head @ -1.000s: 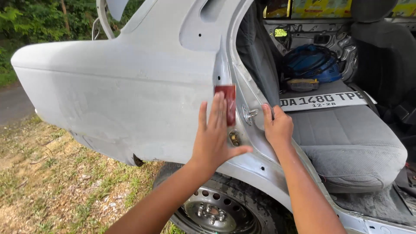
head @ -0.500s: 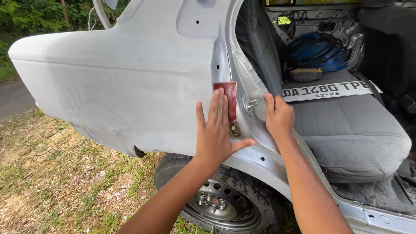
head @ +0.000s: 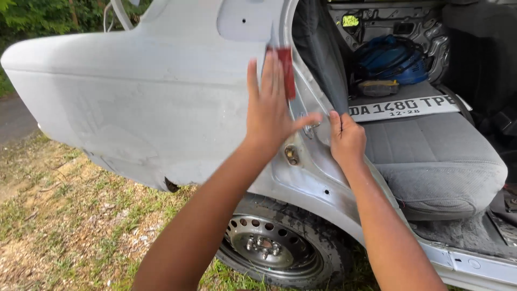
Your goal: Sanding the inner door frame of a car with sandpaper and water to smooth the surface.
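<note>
Grey primer, dull and patchy, covers the car's rear quarter panel [head: 140,108], which fills the left and centre of the frame. Right of it the door opening shows a grey rear seat [head: 431,161], with a white licence plate [head: 404,108] lying on its back edge and a blue bag [head: 393,59] in the upper right behind it. Low in the centre sits the rear wheel [head: 274,248], on grass and dry leaves [head: 64,215] that take up the lower left.

Both forearms rise from the bottom edge. The left hand [head: 272,110], in the upper centre, is spread flat with fingers straight, pressing a red sanding pad [head: 288,73] against the panel's edge at the door jamb [head: 309,113]; only a strip of the pad shows beyond the fingertips. The right hand [head: 347,140], just right of centre, is curled with its fingers resting on the jamb, gripping nothing loose, seemingly bracing. A small round fitting [head: 291,155] sits on the jamb just below the left hand.

As a judgement: the pad is held only by palm pressure, so it could slip out and drop into the grass. Working right on the folded metal edge, uneven pressure could cut through the primer there, or the fingers could graze the sharp seam or the striker nearby.
</note>
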